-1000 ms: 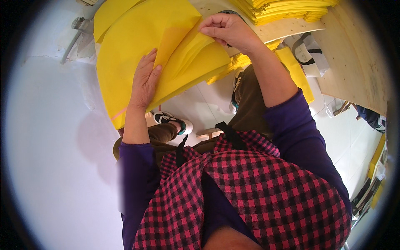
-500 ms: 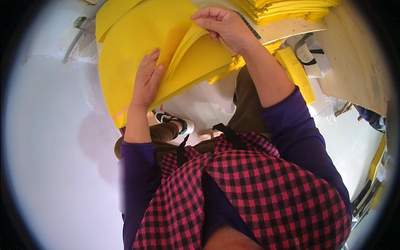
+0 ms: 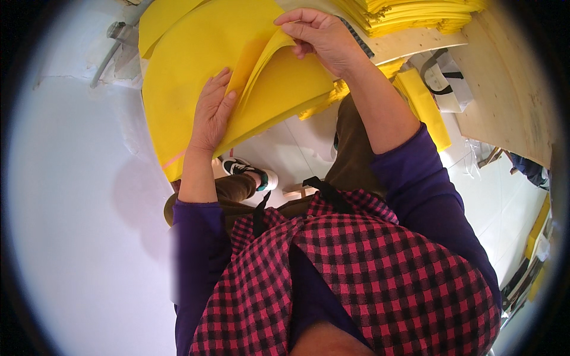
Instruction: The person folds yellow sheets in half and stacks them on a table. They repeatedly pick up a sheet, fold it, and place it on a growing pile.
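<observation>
A broad pile of yellow sheets point(image 3: 184, 65), thin and cloth-like, lies in front of me. My right hand point(image 3: 328, 43) pinches the raised edge of the top yellow sheet point(image 3: 256, 66) between thumb and fingers at the pile's far right. From there the lifted edge curves down toward my left hand point(image 3: 212, 115). That hand rests on the pile with its fingers stretched out and its thumb apart, beside the fold. Beneath the raised part, more yellow material shows. The undersides of my left fingers are hidden.
Folded yellow pieces point(image 3: 409, 18) are stacked on a wooden board point(image 3: 409, 43) at the far right. Below it hang more yellow pieces point(image 3: 424, 107) near a white bag point(image 3: 457, 95) with a dark strap. A plywood panel point(image 3: 504, 83) stands at right, a white wall point(image 3: 77, 178) at left.
The lifted edge near my right hand has come closer together and bends over a little more. Both hands stay almost where they were.
</observation>
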A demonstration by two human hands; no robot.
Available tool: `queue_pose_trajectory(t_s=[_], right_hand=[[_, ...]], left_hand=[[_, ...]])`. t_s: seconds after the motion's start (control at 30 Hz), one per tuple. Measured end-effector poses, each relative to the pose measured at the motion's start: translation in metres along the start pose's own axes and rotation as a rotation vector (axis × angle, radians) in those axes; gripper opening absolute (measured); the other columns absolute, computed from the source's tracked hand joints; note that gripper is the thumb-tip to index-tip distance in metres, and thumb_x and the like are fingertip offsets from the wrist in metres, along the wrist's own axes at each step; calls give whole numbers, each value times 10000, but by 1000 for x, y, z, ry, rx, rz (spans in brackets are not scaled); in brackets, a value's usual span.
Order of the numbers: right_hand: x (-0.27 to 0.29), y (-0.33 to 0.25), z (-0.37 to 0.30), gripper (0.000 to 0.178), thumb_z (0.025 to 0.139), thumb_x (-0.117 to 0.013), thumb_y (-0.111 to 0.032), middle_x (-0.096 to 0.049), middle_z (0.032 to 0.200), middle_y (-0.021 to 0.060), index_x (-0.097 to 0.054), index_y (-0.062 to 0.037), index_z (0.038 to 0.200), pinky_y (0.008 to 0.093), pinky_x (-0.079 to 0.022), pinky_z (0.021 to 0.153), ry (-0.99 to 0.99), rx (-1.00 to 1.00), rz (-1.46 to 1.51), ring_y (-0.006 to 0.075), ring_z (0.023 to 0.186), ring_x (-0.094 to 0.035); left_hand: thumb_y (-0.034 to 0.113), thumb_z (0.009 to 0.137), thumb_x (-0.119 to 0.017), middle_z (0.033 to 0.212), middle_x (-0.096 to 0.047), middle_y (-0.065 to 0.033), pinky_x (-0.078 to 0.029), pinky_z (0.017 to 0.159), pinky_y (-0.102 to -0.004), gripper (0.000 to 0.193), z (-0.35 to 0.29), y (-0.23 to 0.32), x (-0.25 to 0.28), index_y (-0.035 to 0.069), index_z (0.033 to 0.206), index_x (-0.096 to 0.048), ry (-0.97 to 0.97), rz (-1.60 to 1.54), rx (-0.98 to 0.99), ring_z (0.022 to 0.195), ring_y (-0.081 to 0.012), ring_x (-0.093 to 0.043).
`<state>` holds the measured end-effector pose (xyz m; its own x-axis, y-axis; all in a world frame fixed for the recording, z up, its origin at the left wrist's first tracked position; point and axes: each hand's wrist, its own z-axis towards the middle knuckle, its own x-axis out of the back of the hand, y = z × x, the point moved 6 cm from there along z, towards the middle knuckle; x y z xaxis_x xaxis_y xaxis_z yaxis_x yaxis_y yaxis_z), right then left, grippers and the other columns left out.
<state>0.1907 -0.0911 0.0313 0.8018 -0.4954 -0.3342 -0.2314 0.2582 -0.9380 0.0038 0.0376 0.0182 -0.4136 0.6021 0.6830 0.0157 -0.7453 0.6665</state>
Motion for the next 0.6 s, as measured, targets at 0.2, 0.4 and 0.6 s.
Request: queue_pose_trajectory(t_s=[0.2,0.4,0.6], right_hand=[[1,5,3,158,891,-628,-149,-568,763,-38,-649,-62,1022,184,-481,575,-11,-23,14,57,594,-545],[2,6,3,155,891,-623,-132,-577,750,-24,-641,-50,1021,195,-477,566,-26,-12,37,66,596,-558],[1,6,2,143,900,-612,-129,-568,797,-37,-648,-74,1027,189,-482,584,-52,-27,36,65,611,-541]], left_hand=[[240,942,-484,1287,-530,-152,-231,1109,-438,351,0,0,0,-9,1170,-583,-11,22,-28,1283,-312,-411],[249,943,-482,1287,-530,-151,-224,1111,-446,345,0,0,0,9,1166,-590,-10,56,-37,1283,-319,-410],[258,943,-475,1299,-525,-131,-222,1110,-448,348,0,4,1,25,1173,-593,-10,55,-41,1287,-322,-401]])
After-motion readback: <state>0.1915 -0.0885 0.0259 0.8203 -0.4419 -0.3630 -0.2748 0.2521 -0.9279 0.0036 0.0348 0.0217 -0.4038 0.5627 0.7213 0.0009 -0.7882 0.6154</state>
